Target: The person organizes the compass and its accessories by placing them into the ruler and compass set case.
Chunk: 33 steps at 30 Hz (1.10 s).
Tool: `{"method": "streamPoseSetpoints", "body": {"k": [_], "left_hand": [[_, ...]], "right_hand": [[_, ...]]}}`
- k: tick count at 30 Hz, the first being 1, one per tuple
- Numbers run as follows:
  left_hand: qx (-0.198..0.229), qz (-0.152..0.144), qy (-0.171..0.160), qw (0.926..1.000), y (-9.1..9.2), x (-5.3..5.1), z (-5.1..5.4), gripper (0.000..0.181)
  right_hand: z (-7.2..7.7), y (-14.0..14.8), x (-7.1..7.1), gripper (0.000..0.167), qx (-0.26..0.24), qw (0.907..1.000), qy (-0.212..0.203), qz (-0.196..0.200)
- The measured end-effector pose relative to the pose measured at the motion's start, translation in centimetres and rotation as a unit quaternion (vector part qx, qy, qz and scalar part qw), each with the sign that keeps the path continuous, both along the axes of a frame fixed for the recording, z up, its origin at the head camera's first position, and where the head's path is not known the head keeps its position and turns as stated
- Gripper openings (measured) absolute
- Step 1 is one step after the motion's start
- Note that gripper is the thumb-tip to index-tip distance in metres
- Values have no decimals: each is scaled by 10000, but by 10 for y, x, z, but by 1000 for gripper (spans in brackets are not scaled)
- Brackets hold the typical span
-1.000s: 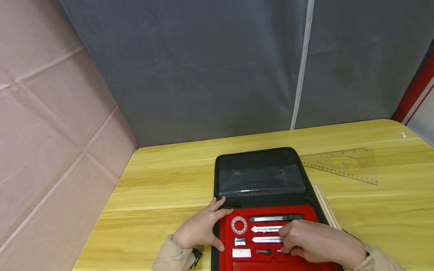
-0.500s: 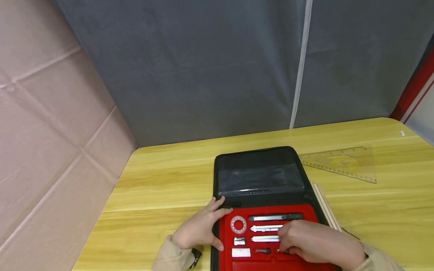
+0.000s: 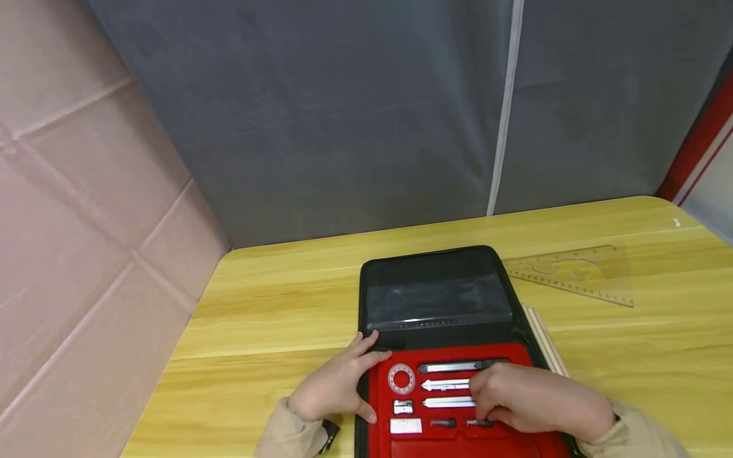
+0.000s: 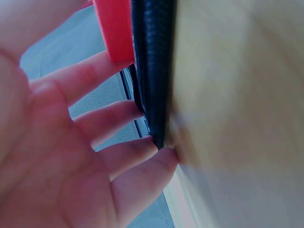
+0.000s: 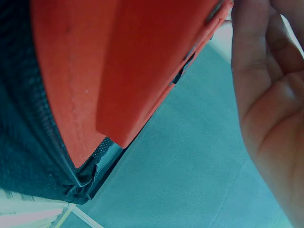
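A black zip case [image 3: 441,334] lies unfolded with a red tray [image 3: 458,448]. My left hand [image 3: 335,385] rests on its left edge, fingers spread; the left wrist view shows fingertips along the black zip border [image 4: 154,61]. Over the tray's right half, my right hand [image 3: 529,395] has bent fingers at a small dark cylindrical piece [image 3: 478,423] in its slot; whether they pinch or only touch it is hidden. A matching dark piece [image 3: 443,423] lies left of it. Two silver, compass-like tools [image 3: 443,385] run partly under the right hand, below a craft knife [image 3: 455,367].
A white ring [image 3: 392,379], a metal pencil sharpener [image 3: 403,407] and a white eraser [image 3: 405,425] fill the tray's left side. Right of the case lie pale wooden sticks [image 3: 545,340] and a clear set square [image 3: 607,289]. A grey curtain [image 3: 343,127] hangs behind the table.
The right hand has shifted slightly up, and more of the small dark piece shows in its slot. The left hand keeps its place on the case; the whole view has drifted slightly.
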<state>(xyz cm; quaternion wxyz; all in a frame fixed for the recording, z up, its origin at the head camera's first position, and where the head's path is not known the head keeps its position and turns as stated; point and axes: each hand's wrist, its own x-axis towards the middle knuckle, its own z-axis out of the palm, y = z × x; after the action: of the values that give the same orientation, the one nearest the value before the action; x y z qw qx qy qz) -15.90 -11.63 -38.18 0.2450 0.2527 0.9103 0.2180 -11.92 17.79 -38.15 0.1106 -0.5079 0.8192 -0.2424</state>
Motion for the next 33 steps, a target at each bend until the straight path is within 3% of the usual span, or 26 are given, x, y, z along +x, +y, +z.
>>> {"method": "streamPoseSetpoints", "body": {"k": [11,19,25,33], "left_hand": [[-15,2,81,10000,-1,0,2,77],[-50,-44,100,9999,1,-1,1,78],[-57,-10,46,10000,1,-1,1,77],[-69,27,52,10000,1,0,0,77]], "right_hand": [[-6,-8,0,23,-173,9992,359,-46],[-4,-1,0,19,-159,9995,268,67],[-6,-7,4,23,-99,9982,578,-126],[5,1,1,16,46,9981,387,-473]]}}
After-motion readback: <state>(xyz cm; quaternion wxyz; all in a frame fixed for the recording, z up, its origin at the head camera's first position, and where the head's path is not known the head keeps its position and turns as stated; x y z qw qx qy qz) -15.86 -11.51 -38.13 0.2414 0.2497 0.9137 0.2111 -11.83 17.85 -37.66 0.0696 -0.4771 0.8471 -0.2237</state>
